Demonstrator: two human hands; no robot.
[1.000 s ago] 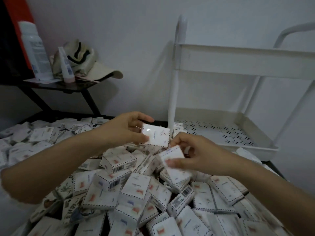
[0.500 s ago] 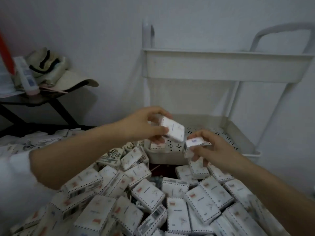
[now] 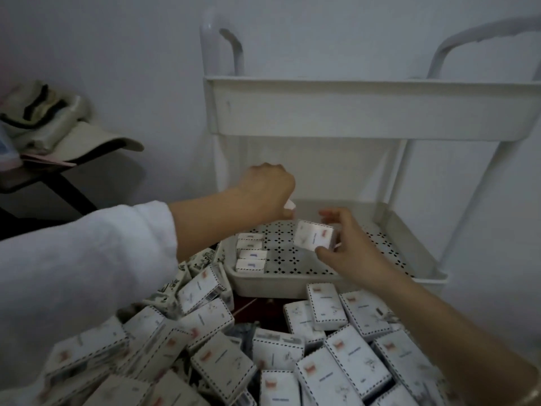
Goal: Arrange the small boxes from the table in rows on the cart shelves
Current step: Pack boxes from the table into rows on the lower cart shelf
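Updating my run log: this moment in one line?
left hand grips mostly hidden white box | right hand grips small white cardboard box over perforated white cart shelf | four boxes rowed at shelf's left

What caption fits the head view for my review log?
Left hand grips one box, right hand another box, above the cart's lower shelf, beside a row of four boxes.

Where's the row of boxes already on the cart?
In the head view, the row of boxes lines the lower shelf's left wall, near the left hand.
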